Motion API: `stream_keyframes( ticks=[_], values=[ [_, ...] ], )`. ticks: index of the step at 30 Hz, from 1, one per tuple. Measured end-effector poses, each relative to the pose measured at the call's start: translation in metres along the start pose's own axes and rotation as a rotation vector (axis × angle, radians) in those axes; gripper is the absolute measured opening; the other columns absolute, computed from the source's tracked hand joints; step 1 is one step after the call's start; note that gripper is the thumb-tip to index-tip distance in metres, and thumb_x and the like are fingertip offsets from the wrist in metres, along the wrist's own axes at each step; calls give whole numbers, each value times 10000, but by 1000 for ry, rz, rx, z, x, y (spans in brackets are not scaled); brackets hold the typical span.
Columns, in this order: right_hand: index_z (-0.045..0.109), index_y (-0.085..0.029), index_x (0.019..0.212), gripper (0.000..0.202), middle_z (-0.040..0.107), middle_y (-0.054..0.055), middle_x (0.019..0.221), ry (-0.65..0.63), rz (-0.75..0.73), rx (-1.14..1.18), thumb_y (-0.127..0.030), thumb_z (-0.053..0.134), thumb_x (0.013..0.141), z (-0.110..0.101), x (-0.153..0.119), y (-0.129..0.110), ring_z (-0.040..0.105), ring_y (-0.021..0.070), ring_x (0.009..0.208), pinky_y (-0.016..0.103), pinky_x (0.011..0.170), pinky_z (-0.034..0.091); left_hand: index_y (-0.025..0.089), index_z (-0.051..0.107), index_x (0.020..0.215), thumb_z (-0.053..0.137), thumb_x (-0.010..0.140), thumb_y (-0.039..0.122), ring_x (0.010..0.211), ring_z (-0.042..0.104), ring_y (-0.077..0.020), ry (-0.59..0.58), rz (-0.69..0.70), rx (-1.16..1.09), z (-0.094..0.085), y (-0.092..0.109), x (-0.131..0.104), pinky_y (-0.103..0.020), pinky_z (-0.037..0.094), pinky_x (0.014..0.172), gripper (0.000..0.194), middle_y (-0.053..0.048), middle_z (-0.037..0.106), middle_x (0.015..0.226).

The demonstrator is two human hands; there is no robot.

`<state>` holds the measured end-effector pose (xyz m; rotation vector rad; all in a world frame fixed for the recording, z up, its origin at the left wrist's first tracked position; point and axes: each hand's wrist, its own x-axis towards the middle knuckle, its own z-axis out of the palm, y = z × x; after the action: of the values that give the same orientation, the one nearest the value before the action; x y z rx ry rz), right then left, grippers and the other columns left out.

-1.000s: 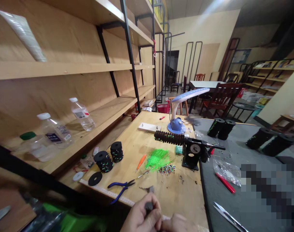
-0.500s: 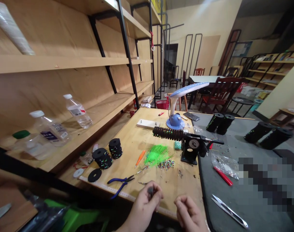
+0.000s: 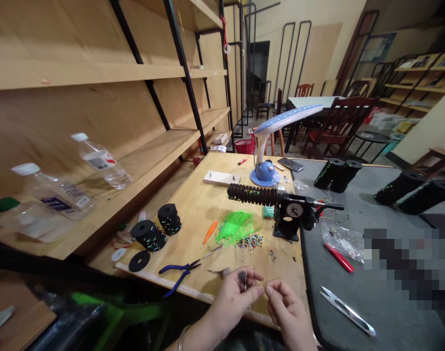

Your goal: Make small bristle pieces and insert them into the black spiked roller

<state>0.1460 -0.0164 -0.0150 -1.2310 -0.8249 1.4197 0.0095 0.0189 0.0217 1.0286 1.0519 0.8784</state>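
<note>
Fingertips of left hand and right hand pinched, nearly together, above table edge. Small dark piece in left fingers; right pinch contents too small to tell. Best: steady wrists, light grip, pinch points close, dark piece tucked clear.

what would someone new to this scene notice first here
Probably the heap of bright green strands in the middle of the wooden tabletop, with multicoloured beads spilled at its near edge. Just beyond stands the blue-and-white desk lamp, arching over the table. Nearer, the left hand and right hand meet at the fingertips, by the table's front edge.
</note>
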Motion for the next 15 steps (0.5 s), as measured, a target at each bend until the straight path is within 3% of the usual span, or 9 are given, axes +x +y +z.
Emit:
stream_keyframes(
  ticks=[4,8,11,15],
  values=[
    [546,-178,755,512,324,-109,481,-75,12,-90,-688,595,751,-4,5,2,252,63,420,189,409,193,123,663,780,720,729,318,663,499,-136,-20,51,73,4,3,9,-251,377,643,209,-9,578,681],
    [594,-165,808,506,339,-98,501,-54,-41,-230,-670,570,778,-3,7,-1,252,75,437,207,427,191,141,612,678,678,756,316,626,473,-131,-7,77,135,1,5,15,-249,363,611,202,7,545,628],
    [635,-156,852,463,458,-52,537,-39,-121,-377,-611,552,820,-3,8,-3,361,102,472,222,465,264,148,594,683,676,757,332,597,453,-121,16,63,131,-2,5,18,-242,362,590,215,22,522,616],
    [633,-172,742,412,522,-23,565,-54,-193,-453,-557,534,850,-3,9,-5,449,124,500,228,489,343,152,588,685,682,751,368,591,459,-124,53,68,135,-5,6,20,-244,382,597,245,25,518,611]
  ],
)
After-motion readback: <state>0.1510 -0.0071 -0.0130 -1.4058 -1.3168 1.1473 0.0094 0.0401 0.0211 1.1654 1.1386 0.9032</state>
